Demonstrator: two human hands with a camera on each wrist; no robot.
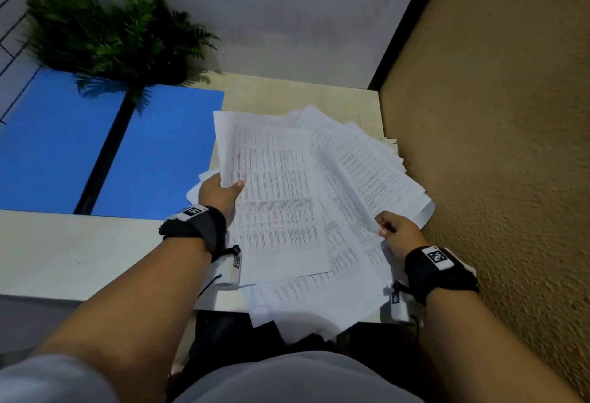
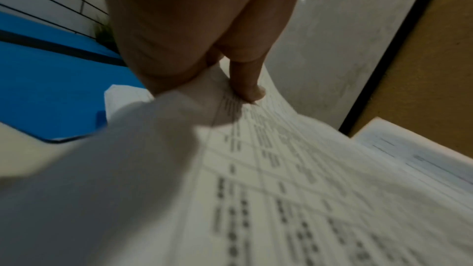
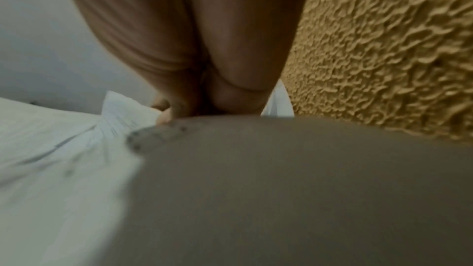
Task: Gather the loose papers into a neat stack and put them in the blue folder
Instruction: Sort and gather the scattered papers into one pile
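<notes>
- Left hand pinches the fanned white printed papers, thumb on top.
- Right hand grips their right edge.
- Open blue plastic folder lies left, on the pale table.

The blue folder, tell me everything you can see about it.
The blue folder lies open and flat on the pale desk, left of the papers. It shows two plain matte blue panels, with a dark strip along the spine between them. Fern fronds hang over its far edge and shade it. Some sheets overlap its right edge. Neither hand touches it, and no paper lies inside yet.
</notes>
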